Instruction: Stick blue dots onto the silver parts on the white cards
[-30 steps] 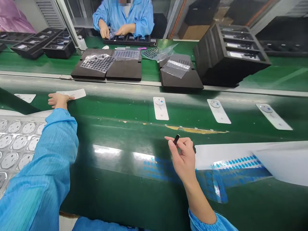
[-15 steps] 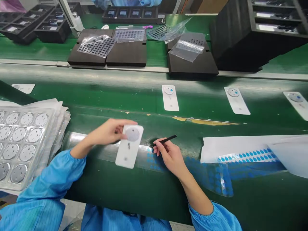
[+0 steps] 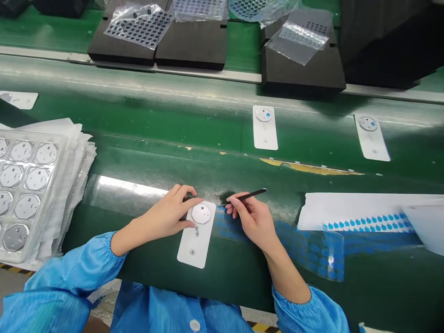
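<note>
A white card (image 3: 196, 238) with a silver round disc (image 3: 201, 213) at its top and small dark markings lies before me on the green surface. My left hand (image 3: 176, 210) is at its upper left, thumb and index finger apart, their tips touching the card beside the disc. Black tweezers (image 3: 247, 195) are pinched in my right hand (image 3: 248, 217). Their tip is just right of the card, by a clear strip with blue round stickers (image 3: 231, 226). Whether the tip holds a sticker is too small to tell.
Trays of silver discs (image 3: 26, 206) are stacked at left with white paper. A white sheet (image 3: 333, 208) and blue stickers lie right. Farther back are more cards (image 3: 265, 134), dark blocks (image 3: 194, 48) with dotted film sheets, and a torn yellowish patch (image 3: 312, 169).
My left hand has lowered the white card onto the surface and loosened its fingers around it. The right hand keeps the tweezers near the blue stickers. The view has tilted downward.
</note>
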The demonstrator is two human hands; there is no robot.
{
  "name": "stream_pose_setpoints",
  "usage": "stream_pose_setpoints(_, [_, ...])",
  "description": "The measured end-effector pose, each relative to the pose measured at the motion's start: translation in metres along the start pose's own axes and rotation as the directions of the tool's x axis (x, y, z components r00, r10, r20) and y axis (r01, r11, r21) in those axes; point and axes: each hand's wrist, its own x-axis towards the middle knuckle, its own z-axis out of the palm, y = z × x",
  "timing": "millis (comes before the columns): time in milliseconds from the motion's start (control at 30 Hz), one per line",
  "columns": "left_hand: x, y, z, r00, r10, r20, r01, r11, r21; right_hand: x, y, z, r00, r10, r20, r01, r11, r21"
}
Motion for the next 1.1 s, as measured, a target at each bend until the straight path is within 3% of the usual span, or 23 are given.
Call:
stream_pose_setpoints(133, [-0.004,0.002,0.003,1.0,0.012,-0.019,-0.011,0.998,0.06,-0.005,-0.011,0.006,0.998,0.027,-0.06,-0.02,0.993,0.117])
stream_pose_setpoints(333, [-0.004,0.006,0.006,0.999,-0.045,-0.012,0.046,0.991,0.124,-0.006,-0.023,0.028,0.979,0.189,0.077,-0.201,0.959,0.201])
stream_pose_setpoints(433, [-0.004,0.005,0.006,0.999,-0.042,-0.018,0.044,0.992,0.12,-0.004,-0.021,0.032,0.966,0.242,0.092,-0.256,0.946,0.2])
stream_pose_setpoints(1100, [-0.003,0.004,0.006,0.999,-0.022,-0.027,0.026,0.988,0.153,0.001,-0.022,0.028,0.968,0.232,0.094,-0.245,0.954,0.173])
